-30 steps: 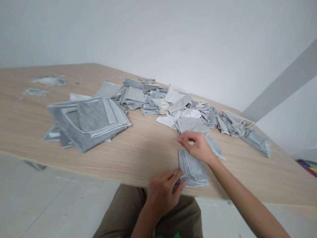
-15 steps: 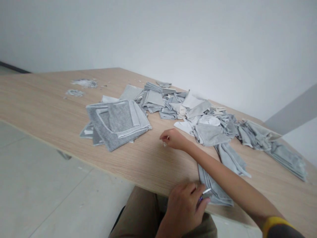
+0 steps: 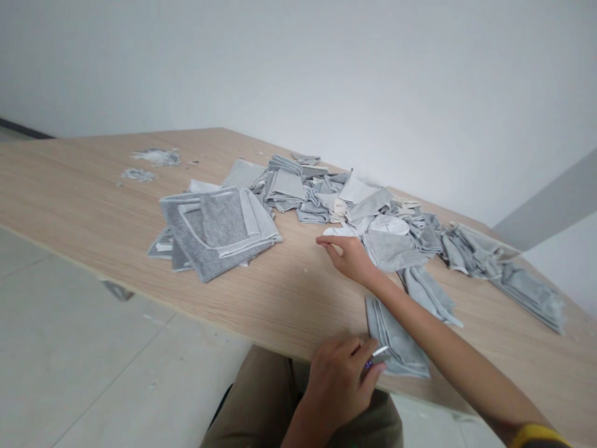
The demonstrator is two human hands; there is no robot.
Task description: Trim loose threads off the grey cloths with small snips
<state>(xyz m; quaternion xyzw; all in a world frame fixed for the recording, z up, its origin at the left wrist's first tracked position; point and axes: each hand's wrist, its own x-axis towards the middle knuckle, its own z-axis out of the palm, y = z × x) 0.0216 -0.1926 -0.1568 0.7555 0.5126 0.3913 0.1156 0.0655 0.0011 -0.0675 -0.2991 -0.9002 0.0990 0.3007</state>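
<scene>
My left hand (image 3: pixel 342 379) is closed around a small tool with a metal tip and a purple part (image 3: pixel 374 357) at the near table edge, touching a folded grey cloth (image 3: pixel 396 339). My right hand (image 3: pixel 349 255) reaches forward over the wooden table (image 3: pixel 69 193) with fingers stretched out, holding nothing, beside a white cloth piece (image 3: pixel 336 231) at the edge of a heap of grey and white cloth pieces (image 3: pixel 373 211). A small white scrap (image 3: pixel 305 270) lies on the wood just left of that hand.
A stack of larger grey towels (image 3: pixel 217 230) lies at centre left. More folded grey cloths (image 3: pixel 508 274) trail off to the right. Lint and scraps (image 3: pixel 156 157) sit at the far left. A white wall stands behind the table; grey floor lies below.
My right hand left the folded cloth, went forward and left with fingers pinched, and now lies open near the white piece. A small scrap now shows on the wood. The camera turned left.
</scene>
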